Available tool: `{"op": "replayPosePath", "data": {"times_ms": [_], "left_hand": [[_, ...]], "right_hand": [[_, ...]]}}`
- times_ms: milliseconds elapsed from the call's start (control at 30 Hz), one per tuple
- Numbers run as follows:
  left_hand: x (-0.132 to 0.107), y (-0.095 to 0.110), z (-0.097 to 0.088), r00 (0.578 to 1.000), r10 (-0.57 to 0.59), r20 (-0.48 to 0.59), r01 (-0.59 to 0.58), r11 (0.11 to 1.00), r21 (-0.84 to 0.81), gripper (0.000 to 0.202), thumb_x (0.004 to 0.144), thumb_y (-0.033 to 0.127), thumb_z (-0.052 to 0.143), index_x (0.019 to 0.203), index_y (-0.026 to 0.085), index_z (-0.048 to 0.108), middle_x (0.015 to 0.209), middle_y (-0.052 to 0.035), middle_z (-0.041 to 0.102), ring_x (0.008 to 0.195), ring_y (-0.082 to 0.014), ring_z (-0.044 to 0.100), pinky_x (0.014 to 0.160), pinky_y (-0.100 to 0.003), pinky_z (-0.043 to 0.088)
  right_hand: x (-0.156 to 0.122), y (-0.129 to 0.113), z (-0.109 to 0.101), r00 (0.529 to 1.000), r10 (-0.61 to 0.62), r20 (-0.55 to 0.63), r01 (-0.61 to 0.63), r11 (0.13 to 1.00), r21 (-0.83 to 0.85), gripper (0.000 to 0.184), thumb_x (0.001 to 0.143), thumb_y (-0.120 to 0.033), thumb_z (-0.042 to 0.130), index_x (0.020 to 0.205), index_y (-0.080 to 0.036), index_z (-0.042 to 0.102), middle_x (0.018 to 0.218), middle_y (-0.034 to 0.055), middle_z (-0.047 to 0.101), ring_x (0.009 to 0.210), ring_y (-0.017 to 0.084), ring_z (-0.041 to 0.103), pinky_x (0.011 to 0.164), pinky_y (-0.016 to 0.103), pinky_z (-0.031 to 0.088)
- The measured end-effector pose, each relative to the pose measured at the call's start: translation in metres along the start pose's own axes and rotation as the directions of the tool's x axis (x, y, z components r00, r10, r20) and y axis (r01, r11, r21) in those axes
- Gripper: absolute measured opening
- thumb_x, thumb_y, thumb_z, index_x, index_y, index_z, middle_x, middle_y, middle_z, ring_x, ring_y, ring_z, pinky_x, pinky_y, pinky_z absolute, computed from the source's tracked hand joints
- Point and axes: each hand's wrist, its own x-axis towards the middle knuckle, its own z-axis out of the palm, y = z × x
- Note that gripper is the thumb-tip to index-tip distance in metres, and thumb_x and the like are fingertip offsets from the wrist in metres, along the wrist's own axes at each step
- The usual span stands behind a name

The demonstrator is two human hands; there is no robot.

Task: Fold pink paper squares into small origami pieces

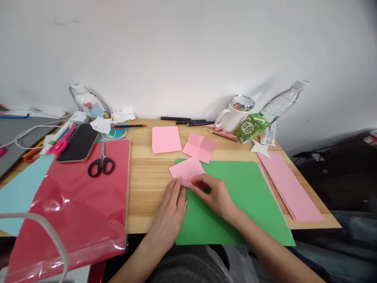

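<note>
A small square of pink paper (188,167) lies at the left edge of the green sheet (235,196), partly under my fingers. My right hand (216,192) pinches its near corner between thumb and forefinger. My left hand (173,204) lies flat, fingers stretched forward, its fingertips touching the paper's near left edge. Just beyond is another pink square with crossed creases (200,147). Farther back stands a neat stack of pink squares (166,139). The bit of paper under my right fingers is hidden.
Black-handled scissors (101,163) and a phone (79,143) lie on a red folder (88,212) at left. Several pens (191,121) lie by the wall. A white mug (235,114), a green packet (251,126), a bottle (282,102) and pink strips (291,186) are at right.
</note>
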Motion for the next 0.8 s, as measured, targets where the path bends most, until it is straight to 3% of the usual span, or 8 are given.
{"op": "replayPosePath", "data": {"times_ms": [167, 333, 533, 800], "left_hand": [[-0.004, 0.002, -0.003, 1.0, 0.026, 0.009, -0.026, 1.0, 0.01, 0.034, 0.088, 0.007, 0.047, 0.122, 0.005, 0.05, 0.138, -0.025, 0.042, 0.132, -0.0359, 0.037, 0.1, -0.05, 0.045], [-0.004, 0.006, -0.008, 0.989, 0.139, -0.045, -0.139, 0.99, -0.005, 0.03, 0.089, 0.009, 0.048, 0.118, -0.001, 0.052, 0.126, -0.0232, 0.055, 0.13, -0.0328, 0.041, 0.101, -0.047, 0.046], [-0.003, 0.007, -0.008, 0.992, 0.122, 0.039, -0.122, 0.992, 0.003, 0.032, 0.092, 0.012, 0.045, 0.121, 0.002, 0.053, 0.132, -0.0212, 0.053, 0.133, -0.0329, 0.036, 0.1, -0.046, 0.047], [-0.003, 0.007, -0.011, 0.987, 0.13, 0.091, -0.13, 0.992, -0.007, 0.031, 0.093, 0.013, 0.041, 0.119, 0.003, 0.054, 0.132, -0.0209, 0.052, 0.134, -0.0312, 0.035, 0.1, -0.045, 0.047]], "right_hand": [[-0.006, 0.002, 0.003, 0.997, 0.025, -0.076, -0.03, 0.997, -0.065, 0.009, 0.085, -0.024, 0.057, 0.084, -0.018, 0.064, 0.073, 0.002, 0.067, 0.06, 0.013, 0.058, 0.057, 0.024, 0.047], [-0.006, 0.008, 0.005, 0.992, 0.035, -0.12, -0.042, 0.998, -0.054, 0.009, 0.084, -0.022, 0.058, 0.091, -0.017, 0.061, 0.07, 0.0011, 0.065, 0.056, 0.011, 0.055, 0.053, 0.022, 0.047], [-0.003, 0.006, 0.003, 0.995, -0.018, -0.096, 0.01, 0.996, -0.083, 0.008, 0.085, -0.02, 0.058, 0.082, -0.018, 0.064, 0.075, 0.0024, 0.063, 0.057, 0.01, 0.054, 0.053, 0.022, 0.046], [-0.006, 0.012, 0.004, 0.985, -0.143, -0.101, 0.132, 0.986, -0.106, 0.016, 0.088, -0.021, 0.055, 0.09, -0.02, 0.071, 0.087, 0.0078, 0.063, 0.073, 0.016, 0.062, 0.059, 0.027, 0.052]]}}
